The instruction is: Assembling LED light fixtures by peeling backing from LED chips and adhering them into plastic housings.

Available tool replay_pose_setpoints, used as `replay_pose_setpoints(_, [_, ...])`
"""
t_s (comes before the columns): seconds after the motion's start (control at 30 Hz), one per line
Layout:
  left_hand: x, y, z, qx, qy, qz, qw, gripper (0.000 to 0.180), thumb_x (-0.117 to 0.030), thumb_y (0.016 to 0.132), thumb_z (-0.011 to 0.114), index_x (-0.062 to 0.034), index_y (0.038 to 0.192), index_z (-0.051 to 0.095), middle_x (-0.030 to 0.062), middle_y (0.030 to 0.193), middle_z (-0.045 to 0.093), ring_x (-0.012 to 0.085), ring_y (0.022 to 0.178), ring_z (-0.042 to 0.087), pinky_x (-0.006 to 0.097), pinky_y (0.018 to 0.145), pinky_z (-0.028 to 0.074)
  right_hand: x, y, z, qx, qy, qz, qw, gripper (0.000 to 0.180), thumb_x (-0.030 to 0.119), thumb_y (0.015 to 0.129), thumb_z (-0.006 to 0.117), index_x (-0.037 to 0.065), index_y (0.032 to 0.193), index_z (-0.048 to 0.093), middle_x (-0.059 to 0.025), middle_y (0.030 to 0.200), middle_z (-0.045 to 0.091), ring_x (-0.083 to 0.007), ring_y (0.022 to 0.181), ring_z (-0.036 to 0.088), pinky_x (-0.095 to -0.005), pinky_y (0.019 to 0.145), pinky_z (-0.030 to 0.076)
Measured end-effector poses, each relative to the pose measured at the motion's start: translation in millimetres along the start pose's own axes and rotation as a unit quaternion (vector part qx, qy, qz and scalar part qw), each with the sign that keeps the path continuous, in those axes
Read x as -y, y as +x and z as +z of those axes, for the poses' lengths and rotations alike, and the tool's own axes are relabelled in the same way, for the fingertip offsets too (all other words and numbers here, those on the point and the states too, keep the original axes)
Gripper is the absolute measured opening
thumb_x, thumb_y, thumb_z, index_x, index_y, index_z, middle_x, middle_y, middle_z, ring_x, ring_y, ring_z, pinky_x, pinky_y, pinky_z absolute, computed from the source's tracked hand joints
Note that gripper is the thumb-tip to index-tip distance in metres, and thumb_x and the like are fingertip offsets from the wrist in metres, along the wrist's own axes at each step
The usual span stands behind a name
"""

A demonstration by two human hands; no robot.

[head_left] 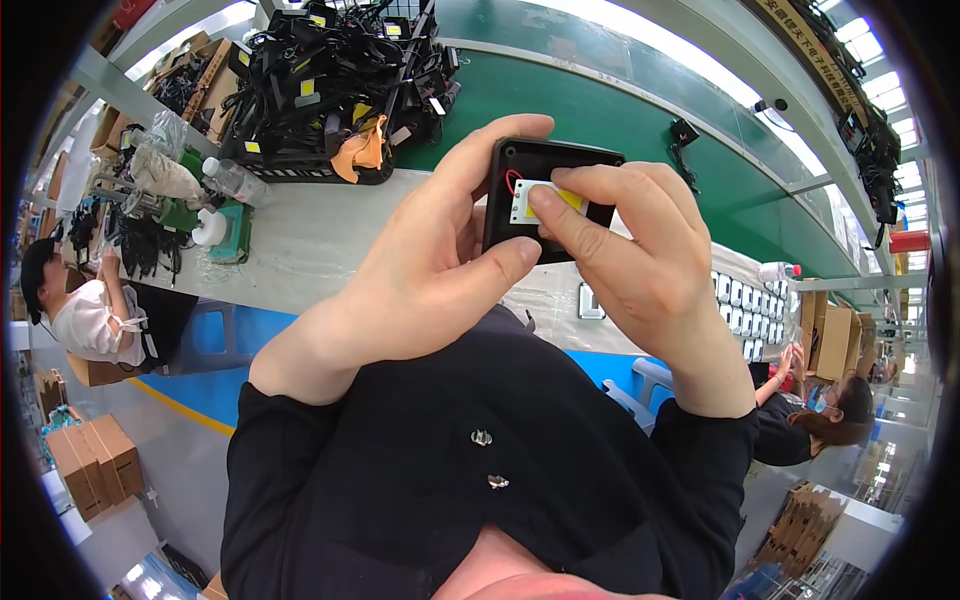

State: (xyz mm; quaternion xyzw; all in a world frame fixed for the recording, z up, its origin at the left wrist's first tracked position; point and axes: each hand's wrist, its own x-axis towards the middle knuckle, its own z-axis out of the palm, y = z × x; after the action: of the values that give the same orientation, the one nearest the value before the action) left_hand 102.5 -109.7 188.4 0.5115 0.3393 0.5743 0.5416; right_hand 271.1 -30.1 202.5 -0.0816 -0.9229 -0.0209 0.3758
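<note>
**LED chip being seated in black housing, held up over the bench**

Black lamp housing (545, 200) is held in the air above the near edge of the workbench (320, 240), open side facing the camera. Left hand (420, 270) grips it from the left: thumb across the lower front edge, index finger curled over the top edge. Right hand (640, 260) pinches/presses a small white plate with a yellow LED chip (540, 200) into the housing cavity, index fingertip on the plate, other fingers wrapped behind the right side. A thin red wire (513, 182) loops just left of the plate, inside the housing.

Progress, as a judgement: plate looks to be in the recess but a finger is on it, so seating is probably mid-step; no screws or cover visible, so fastening and closing seem left. Cannot tell if the wire is connected.

Bench is grey-white, with a green conveyor belt (600, 110) running along its far side. Far left of the bench: a black crate heaped with black lamp bodies and cables (330, 80); a clear plastic bottle (235, 180) and a tape dispenser (215, 228) to its left. Right end of the bench: rows of small white plates (745, 300). Cardboard boxes (90, 460) on the floor at lower left. Other people sit at left (85, 310) and right (830, 410).
</note>
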Motion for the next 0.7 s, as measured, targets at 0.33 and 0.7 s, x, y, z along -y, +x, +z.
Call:
replay_pose_setpoints(0.33, [-3.5,-1.5,2.6,-0.03,-0.032,0.018,0.999,0.064,0.004,0.077,0.055,0.0033,0.136,0.03,0.0116,0.123,0.048,0.0171,0.115,0.048,0.03,0.099,0.037,-1.9,5.6,-5.6,0.053,0.027,0.02,0.998,0.033,0.008,0.064,0.069,0.007,0.098,0.069,-0.0092,0.095,0.058,-0.023,0.081,0.054,-0.0319,0.068,0.044])
replay_pose_setpoints(0.7, [9.8,5.9,-4.7,-0.084,0.091,0.126,0.984,0.045,0.012,0.083,0.044,0.0024,0.126,0.038,0.0094,0.115,0.05,0.0117,0.104,0.05,0.024,0.09,0.04,-15.4,-17.8,7.6,-0.134,0.322,0.208,0.914,0.031,0.02,0.084,0.059,0.003,0.109,0.065,-0.0152,0.121,0.048,-0.0225,0.104,0.048,-0.0349,0.092,0.035])
